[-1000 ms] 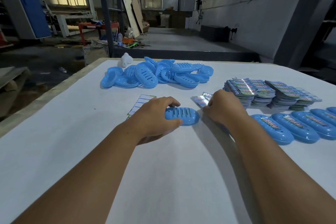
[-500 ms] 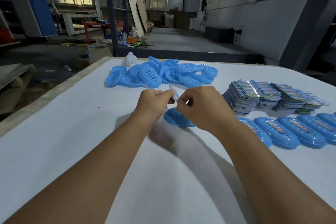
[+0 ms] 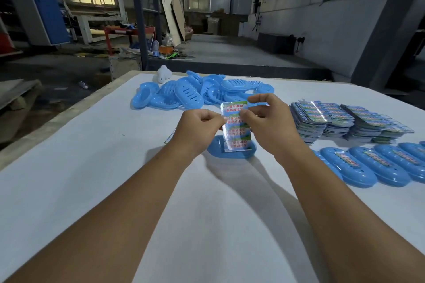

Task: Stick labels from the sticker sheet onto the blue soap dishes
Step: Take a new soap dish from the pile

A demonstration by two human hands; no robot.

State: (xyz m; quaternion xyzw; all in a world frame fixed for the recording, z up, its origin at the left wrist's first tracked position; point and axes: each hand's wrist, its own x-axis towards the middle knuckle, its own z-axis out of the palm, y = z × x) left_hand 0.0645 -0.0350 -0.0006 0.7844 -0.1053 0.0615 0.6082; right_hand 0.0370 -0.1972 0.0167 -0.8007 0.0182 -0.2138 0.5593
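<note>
Sticker sheet [image 3: 235,127]: held upright over the dish in front, its lower edge just above or touching that dish; rows of printed labels face the camera; a second ago no sheet was raised, half a second ago only a sliver showed between the hands

Left hand [image 3: 198,130]: fingers curled, pinching the sheet's left edge about mid-height; a second ago it lay on the dish, holding it down

Right hand [image 3: 266,124]: thumb and fingers curled, pinching the sheet near its upper right; whether a label corner has begun to lift, cannot tell; a second ago it was down at the bench just right of the dish

Soap dish in work [image 3: 231,152]: on the bench directly below the sheet, partly hidden by it, no label seen on it; neither hand touches it now

Unlabelled pile [image 3: 184,94]: loose heap of blue dishes beyond the dish in work

Finished row [image 3: 377,165]: dishes with a label strip each, side by side, right of the dish in work

Sheet stacks [image 3: 345,119]: fanned piles beyond the finished row

Meaning for task: hands have gone from steadying the dish to handling the sheet; likely step is peeling one label, then pressing it along the dish below; the many dishes in the pile suggest plenty remains
</note>
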